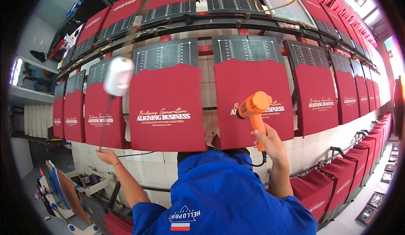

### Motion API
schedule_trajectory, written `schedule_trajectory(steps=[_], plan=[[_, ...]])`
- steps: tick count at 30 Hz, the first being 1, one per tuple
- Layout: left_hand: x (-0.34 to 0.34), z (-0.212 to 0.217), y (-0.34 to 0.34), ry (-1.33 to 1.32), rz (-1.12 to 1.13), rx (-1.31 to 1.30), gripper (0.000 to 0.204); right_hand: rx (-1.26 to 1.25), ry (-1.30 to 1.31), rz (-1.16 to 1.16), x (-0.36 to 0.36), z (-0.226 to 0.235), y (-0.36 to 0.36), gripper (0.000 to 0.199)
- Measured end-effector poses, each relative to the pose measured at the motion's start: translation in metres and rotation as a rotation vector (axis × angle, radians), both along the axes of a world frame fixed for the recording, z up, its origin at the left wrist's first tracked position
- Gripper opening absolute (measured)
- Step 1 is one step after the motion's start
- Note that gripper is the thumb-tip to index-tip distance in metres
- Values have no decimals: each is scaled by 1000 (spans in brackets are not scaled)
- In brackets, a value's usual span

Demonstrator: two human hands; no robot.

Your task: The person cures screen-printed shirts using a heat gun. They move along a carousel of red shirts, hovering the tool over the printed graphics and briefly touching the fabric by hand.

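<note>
Orange heat gun (255, 110) sits gripped in the right hand (272, 144).

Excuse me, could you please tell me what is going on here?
A person in a blue shirt grips an orange hot-air gun in the right hand, over a printed red cloth on a dark board. The left hand holds a dark cord leading up toward a blurred white object. Rows of similar red cloths surround them.
</note>
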State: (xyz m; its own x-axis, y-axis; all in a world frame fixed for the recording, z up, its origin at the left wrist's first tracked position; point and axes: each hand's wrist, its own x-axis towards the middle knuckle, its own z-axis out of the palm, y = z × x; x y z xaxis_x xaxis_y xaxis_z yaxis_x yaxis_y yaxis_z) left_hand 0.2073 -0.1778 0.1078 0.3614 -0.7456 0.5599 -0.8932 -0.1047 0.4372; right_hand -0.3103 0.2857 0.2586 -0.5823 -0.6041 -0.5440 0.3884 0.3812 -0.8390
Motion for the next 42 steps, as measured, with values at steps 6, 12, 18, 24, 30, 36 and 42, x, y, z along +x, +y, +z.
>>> schedule_trajectory(steps=[6,12,18,24,30,36,42], plan=[[80,122,-144,-118,37,-221,40,-81,-29,94,77,-4,-116,30],[140,153,-230,-189,-21,-209,39,6,112,-50,151,-5,-193,28],[189,82,-282,-221,-158,-74,36,41,136,-167,184,6,-221,28],[194,2,-298,-202,-357,217,35,81,157,-201,190,0,-230,27],[202,-29,-314,-175,-334,454,34,76,150,-201,192,-2,-233,25],[213,-36,-323,-170,-359,377,29,78,175,-216,195,-6,-237,27],[213,-25,-308,-159,-266,147,29,139,194,-217,199,0,-245,28]])
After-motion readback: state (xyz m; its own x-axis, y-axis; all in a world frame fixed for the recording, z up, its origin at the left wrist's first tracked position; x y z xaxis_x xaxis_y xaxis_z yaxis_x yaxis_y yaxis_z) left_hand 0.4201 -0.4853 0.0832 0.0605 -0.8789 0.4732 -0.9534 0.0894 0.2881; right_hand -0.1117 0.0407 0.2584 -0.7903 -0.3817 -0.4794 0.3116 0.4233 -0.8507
